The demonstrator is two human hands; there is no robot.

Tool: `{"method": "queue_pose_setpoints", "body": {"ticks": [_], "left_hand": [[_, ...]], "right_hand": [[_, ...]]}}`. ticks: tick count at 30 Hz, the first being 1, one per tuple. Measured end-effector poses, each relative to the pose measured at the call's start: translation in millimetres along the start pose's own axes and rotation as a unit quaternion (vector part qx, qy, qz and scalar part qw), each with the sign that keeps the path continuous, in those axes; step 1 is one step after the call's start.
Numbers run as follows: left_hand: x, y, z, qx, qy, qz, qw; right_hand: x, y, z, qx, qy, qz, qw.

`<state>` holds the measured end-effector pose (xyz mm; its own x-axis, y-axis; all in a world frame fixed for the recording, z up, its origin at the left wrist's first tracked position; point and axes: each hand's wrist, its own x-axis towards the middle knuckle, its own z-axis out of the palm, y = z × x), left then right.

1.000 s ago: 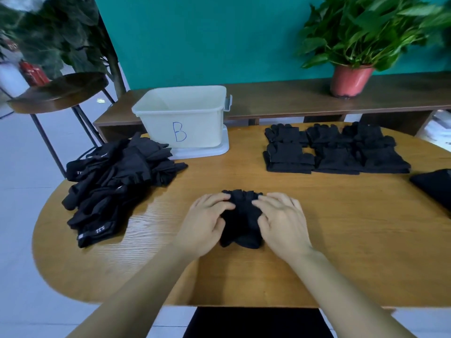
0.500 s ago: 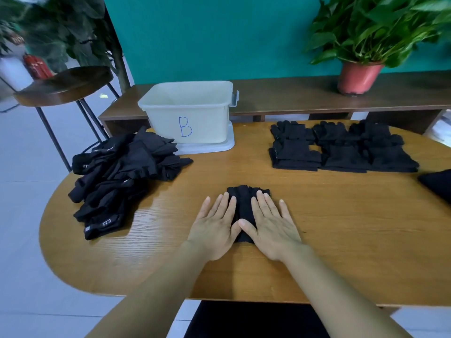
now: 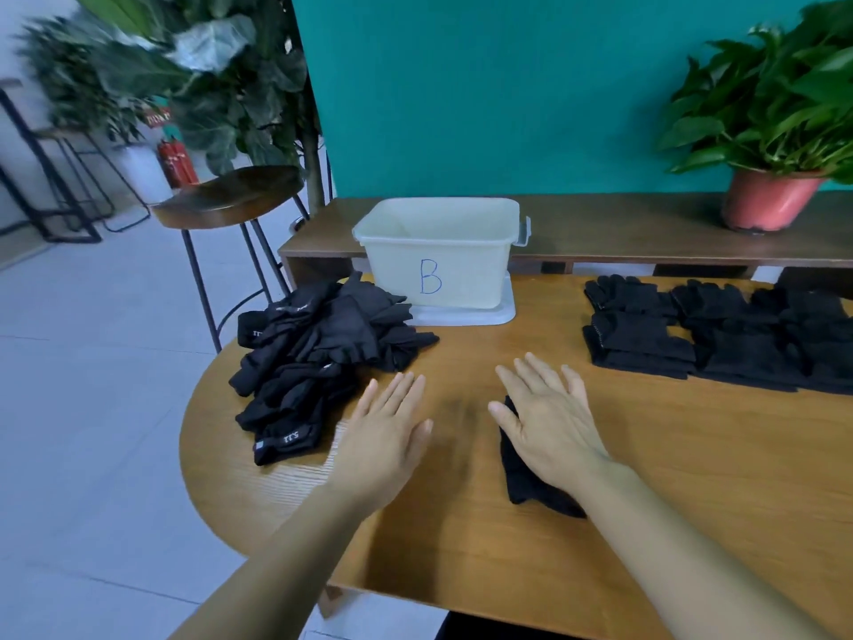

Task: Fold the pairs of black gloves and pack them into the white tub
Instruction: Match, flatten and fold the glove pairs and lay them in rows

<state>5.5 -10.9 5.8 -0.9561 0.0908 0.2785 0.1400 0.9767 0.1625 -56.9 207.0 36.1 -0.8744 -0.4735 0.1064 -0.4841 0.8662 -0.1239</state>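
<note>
Your right hand [image 3: 549,422] lies flat, fingers straight and spread, on top of a folded pair of black gloves [image 3: 521,482]. It presses down on the pair and grasps nothing. The pair sits on the wooden table [image 3: 692,478] in front of you, and its near end shows from under your palm and wrist.

Your left hand [image 3: 387,436] is released too, palm down with fingers straight and close together. It is over bare wood to the left of the folded pair and apart from it. You cannot tell whether it touches the table.

Just beyond your left fingertips is the loose pile of unfolded gloves [image 3: 323,358], heaped at the table's left edge. The white tub [image 3: 438,251], marked with a blue B, stands at the far side of the table on a pale lid [image 3: 466,316], with the pile touching its left corner. A row of folded gloves [image 3: 711,334] lies at the far right, well apart from your hands. Behind the table, a potted plant [image 3: 771,200] stands on a low shelf [image 3: 623,233].
</note>
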Motion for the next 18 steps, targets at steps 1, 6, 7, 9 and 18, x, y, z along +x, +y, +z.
{"method": "queue_pose_setpoints", "body": {"ticks": [1, 6, 7, 9, 18], "left_hand": [[0, -10, -4, 0.0, 0.012, -0.007, 1.0], [10, -58, -23, 0.037, 0.055, -0.046, 0.997], [14, -67, -27, 0.044, 0.061, -0.053, 0.996], [23, -86, -33, 0.054, 0.073, -0.064, 0.994], [57, -157, -24, 0.069, 0.092, -0.088, 0.989]], "right_hand": [[6, -7, -2, 0.0, 0.007, -0.011, 1.0], [48, -49, -4, 0.017, 0.016, -0.063, 0.998], [57, -58, -2, 0.022, 0.02, -0.07, 0.997], [77, -73, 1, 0.032, 0.041, -0.087, 0.995], [166, -114, 19, 0.03, 0.01, -0.101, 0.994]]}}
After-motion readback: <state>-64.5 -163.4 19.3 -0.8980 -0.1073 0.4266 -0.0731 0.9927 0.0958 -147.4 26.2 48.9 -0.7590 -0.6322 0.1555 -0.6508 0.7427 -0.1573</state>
